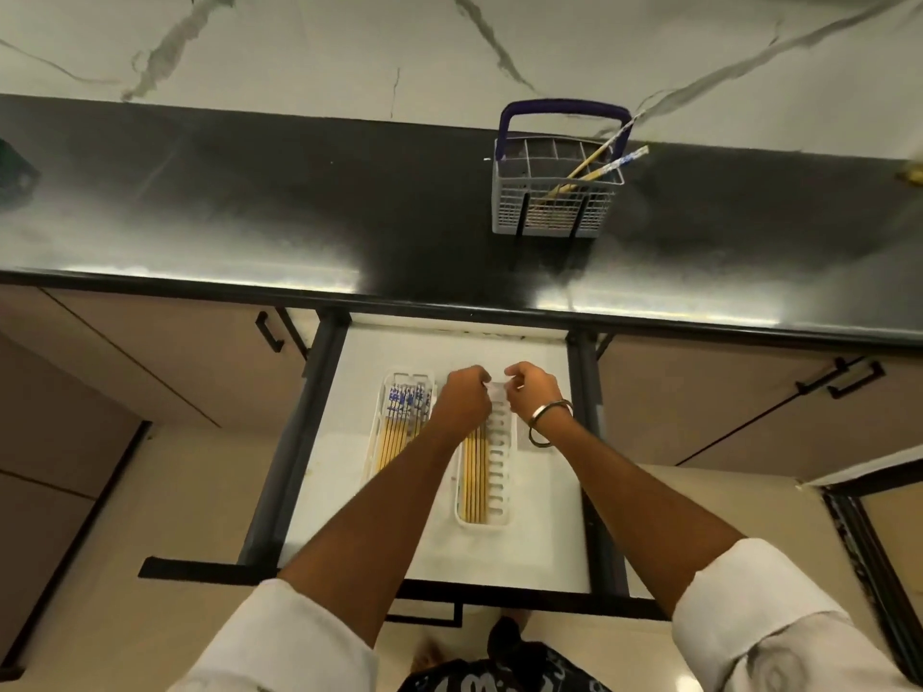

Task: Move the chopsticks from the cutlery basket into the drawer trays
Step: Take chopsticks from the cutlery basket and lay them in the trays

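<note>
At the centre of the frame both hands meet over the far end of the right tray point(499, 472) in the open drawer point(544, 531). The left hand point(462, 399) is curled shut; the right hand point(532, 392) is curled too, and what either grips I cannot tell. Chopsticks point(474, 474) lie in this tray, more chopsticks point(399, 427) fill the left tray point(379, 437), and two chopsticks point(599, 162) lean in the basket point(554, 202) on the counter point(299, 207), upper right.

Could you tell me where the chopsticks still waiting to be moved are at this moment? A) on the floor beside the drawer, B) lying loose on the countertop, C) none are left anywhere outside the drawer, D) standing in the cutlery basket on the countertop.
D: a few chopsticks still lean out of the cutlery basket on the black countertop, while the rest lie in the two white trays in the open drawer.
</note>
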